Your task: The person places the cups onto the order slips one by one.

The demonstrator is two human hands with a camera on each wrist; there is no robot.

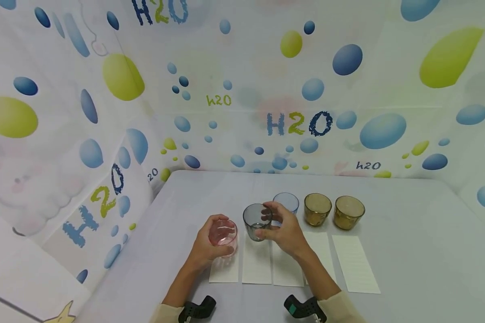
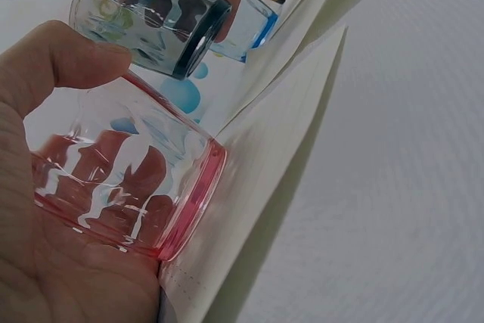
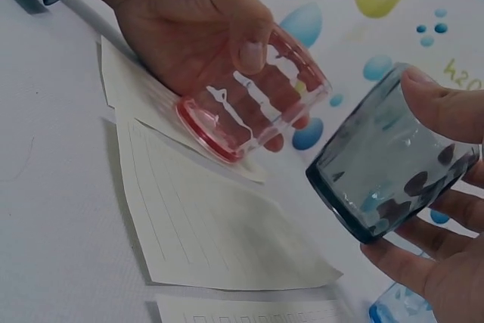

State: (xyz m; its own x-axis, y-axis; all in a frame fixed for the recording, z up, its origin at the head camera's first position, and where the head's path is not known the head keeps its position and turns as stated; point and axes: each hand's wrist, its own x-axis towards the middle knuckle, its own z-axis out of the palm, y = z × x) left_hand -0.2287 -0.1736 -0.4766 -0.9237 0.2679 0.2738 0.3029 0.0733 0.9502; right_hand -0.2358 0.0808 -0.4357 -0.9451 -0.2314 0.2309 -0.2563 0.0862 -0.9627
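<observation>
With the left hand curled round the pink glass over the leftmost paper and the right hand gripping the grey glass near it, an inward swing of either could knock the two together and chip one.

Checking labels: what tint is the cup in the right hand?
Smoky blue-grey cup, clearest in the right wrist view.

Head view, bottom centre: pale cream fabric left sleeve and matching right sleeve. Curved black left wrist-worn device; similar black right wrist-worn device, marked with small green rectangular patch toward frame left.
</observation>
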